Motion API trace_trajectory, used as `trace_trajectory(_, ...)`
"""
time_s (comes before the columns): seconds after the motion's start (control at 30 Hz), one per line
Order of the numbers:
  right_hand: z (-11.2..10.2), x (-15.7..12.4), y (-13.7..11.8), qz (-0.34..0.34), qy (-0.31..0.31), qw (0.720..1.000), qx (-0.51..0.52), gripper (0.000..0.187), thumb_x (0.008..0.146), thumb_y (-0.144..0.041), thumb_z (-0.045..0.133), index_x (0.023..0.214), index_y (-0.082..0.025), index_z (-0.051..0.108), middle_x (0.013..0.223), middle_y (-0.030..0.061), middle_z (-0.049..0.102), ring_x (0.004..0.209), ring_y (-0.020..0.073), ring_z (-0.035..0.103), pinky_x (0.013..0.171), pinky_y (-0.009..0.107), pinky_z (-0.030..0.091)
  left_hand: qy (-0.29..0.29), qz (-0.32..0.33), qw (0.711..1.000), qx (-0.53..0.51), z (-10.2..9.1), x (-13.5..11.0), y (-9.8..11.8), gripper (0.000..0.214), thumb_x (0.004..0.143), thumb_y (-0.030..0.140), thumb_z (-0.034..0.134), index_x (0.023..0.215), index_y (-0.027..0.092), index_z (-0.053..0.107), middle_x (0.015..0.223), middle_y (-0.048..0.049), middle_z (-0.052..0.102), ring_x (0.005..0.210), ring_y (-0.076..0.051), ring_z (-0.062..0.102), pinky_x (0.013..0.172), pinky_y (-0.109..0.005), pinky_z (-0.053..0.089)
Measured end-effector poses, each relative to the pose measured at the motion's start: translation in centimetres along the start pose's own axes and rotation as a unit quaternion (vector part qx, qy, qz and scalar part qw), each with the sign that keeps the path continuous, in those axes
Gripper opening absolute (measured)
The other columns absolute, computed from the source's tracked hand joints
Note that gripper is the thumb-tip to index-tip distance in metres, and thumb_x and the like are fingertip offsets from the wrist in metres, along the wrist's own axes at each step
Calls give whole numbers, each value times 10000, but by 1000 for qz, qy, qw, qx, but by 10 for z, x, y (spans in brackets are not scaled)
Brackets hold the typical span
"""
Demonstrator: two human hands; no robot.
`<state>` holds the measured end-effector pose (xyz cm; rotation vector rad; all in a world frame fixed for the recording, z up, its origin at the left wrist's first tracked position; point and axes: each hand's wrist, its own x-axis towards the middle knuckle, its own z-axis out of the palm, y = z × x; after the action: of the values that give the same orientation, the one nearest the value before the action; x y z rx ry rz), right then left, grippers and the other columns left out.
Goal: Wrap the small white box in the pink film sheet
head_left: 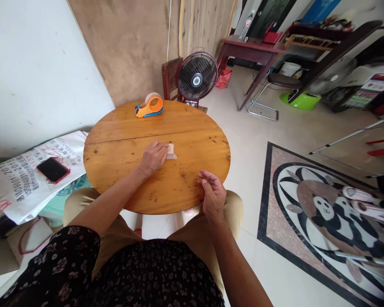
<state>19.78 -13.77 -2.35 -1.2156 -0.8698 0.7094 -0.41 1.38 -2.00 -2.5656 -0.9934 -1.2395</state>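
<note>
My left hand (153, 157) lies palm down on the middle of the round wooden table (115, 140), its fingers pressed on a small pale folded piece (172, 151), paper or cloth. At the table's near right edge my right hand (213, 194) hovers with its fingers curled loosely and thumb near the fingertips; I see nothing in it. An orange tape dispenser (150, 105) with a roll of tape stands at the far side of the table.
A small electric fan (196, 78) stands on a chair behind the table. A phone in a red case (53, 169) lies on printed white sacks (16, 187) at the left. A dark desk (252, 47), stool (283, 81) and panda floor mosaic (326, 213) are to the right.
</note>
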Motion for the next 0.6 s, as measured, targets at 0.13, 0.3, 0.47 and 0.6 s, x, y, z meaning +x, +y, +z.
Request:
trace_trajectory(0.13,0,-1,-3,-2,-7,998,-55,251,846,-331,634,1050,-188,666,1106,90,715,1027,223,666,904,432,556,8,17,1000,1,-3,-2,3,255,940,169,438,965,148,691,1036,-112,724,922,-228,622,840,-413,534)
trace_trajectory(0.3,-4,-6,-5,-9,-39,992,-119,246,882,-331,599,1076,-192,658,1149,111,704,1095,250,653,1001,494,510,-2,37,999,-35,-11,-6,3,290,915,122,470,1120,146,675,1126,-125,711,1015,-240,613,887,-427,556)
trace_trajectory(0.47,-11,9,-14,-25,-151,961,-229,219,899,-313,567,1071,-215,662,1170,110,692,1045,244,670,895,427,573,-17,19,999,-43,-10,-9,6,325,921,99,479,1191,161,650,1168,-117,700,1027,-233,624,901,-424,556)
trace_trajectory(0.6,2,58,-18,-106,-248,913,-307,369,871,-279,595,1238,-250,598,1320,105,614,1173,257,607,969,449,530,-4,5,999,-48,-7,-11,10,331,909,84,511,1202,160,644,1165,-123,700,1076,-245,613,918,-424,552)
